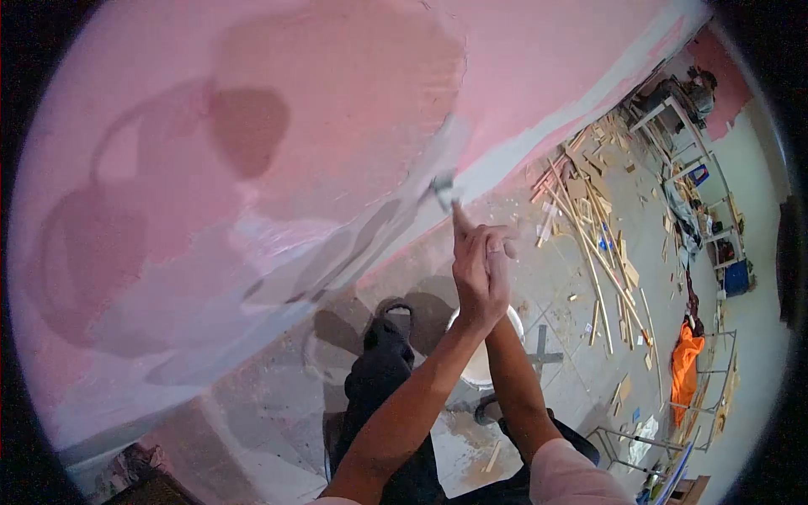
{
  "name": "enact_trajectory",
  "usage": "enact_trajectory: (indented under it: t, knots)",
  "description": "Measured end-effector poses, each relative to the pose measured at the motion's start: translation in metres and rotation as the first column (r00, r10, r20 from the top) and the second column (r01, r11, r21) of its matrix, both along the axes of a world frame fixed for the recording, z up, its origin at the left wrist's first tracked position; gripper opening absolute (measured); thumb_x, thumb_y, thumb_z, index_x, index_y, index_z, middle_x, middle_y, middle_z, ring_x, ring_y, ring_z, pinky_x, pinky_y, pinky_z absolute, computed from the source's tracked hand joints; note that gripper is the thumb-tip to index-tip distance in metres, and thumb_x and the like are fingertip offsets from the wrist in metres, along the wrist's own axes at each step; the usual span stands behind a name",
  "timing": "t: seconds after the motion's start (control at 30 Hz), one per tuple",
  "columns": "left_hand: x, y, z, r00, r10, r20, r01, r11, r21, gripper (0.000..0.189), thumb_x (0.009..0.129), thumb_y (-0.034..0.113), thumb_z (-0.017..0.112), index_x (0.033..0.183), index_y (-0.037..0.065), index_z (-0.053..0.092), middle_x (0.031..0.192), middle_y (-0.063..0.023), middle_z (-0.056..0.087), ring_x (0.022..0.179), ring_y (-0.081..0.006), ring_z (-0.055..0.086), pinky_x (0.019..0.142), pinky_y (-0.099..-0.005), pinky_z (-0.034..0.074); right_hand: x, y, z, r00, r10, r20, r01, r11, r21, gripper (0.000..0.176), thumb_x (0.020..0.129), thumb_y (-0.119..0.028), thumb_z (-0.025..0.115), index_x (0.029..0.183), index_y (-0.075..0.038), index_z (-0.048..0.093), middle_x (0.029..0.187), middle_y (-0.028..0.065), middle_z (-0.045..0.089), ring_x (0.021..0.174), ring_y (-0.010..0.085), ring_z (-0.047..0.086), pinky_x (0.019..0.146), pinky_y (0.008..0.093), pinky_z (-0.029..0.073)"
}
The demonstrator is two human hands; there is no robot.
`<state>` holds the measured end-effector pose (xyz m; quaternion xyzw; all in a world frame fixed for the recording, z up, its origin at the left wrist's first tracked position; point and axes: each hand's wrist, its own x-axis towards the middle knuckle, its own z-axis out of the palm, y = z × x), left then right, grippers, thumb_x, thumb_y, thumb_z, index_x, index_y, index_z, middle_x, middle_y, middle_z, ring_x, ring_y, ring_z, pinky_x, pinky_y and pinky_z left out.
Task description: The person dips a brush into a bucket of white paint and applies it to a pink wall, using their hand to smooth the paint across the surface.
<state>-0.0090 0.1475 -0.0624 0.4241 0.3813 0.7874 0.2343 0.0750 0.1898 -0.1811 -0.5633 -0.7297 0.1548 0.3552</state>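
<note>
A short paintbrush with a whitish head touches or nearly touches the wall just above its pale lower strip; motion blurs the head. My left hand is closed around the handle. Pressed against it from the other side is my right hand, its fingers also closed at the handle and partly hidden. The wall is pink, with a duller, rough-edged patch and whitish streaks along the bottom. Below my hands a white bucket stands on the floor, partly covered by my forearms; pale material coats its inside.
Wood strips and scraps litter the tiled floor to the right. Farther right are a metal rack, an orange cloth and a metal frame. My shoe is close to the wall's foot. Shadows fall across the wall.
</note>
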Motion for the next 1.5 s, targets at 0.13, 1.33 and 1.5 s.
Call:
enact_trajectory:
  t: [0.13,1.33,1.5]
  knots:
    - [-0.002,-0.013,0.004,0.997,-0.075,-0.02,0.071,0.987,-0.147,0.039,0.111,0.024,0.037,0.101,0.001,0.066,0.08,-0.0087,0.064,0.069,-0.0142,0.06,0.069,-0.0286,0.048,0.008,-0.017,-0.033,0.998,0.002,0.063,0.006,0.992,-0.129,0.04,0.103,-0.007,0.06,0.142,-0.005,0.064,0.103,0.0033,0.071,0.083,0.0108,0.059,0.076,0.0285,0.05]
    - [0.059,-0.016,0.011,0.976,-0.215,-0.013,0.211,0.966,-0.15,0.026,0.109,0.014,0.045,0.099,-0.001,0.064,0.079,-0.01,0.062,0.071,-0.0174,0.062,0.066,-0.032,0.05,0.182,-0.125,-0.003,0.977,-0.152,-0.147,0.057,0.861,-0.505,0.043,0.098,-0.009,0.058,0.14,-0.002,0.057,0.085,0.0104,0.072,0.076,0.0177,0.067,0.073,0.0331,0.055]
    - [0.116,-0.037,-0.006,0.887,-0.461,0.015,0.443,0.842,-0.307,0.027,0.11,0.02,0.049,0.098,0.001,0.064,0.086,-0.0086,0.07,0.076,-0.0152,0.069,0.065,-0.0315,0.052,0.227,-0.187,-0.003,0.873,-0.373,-0.313,0.162,0.829,-0.535,0.032,0.103,-0.015,0.06,0.128,0.002,0.07,0.092,0.0079,0.075,0.078,0.0148,0.068,0.072,0.0295,0.056]
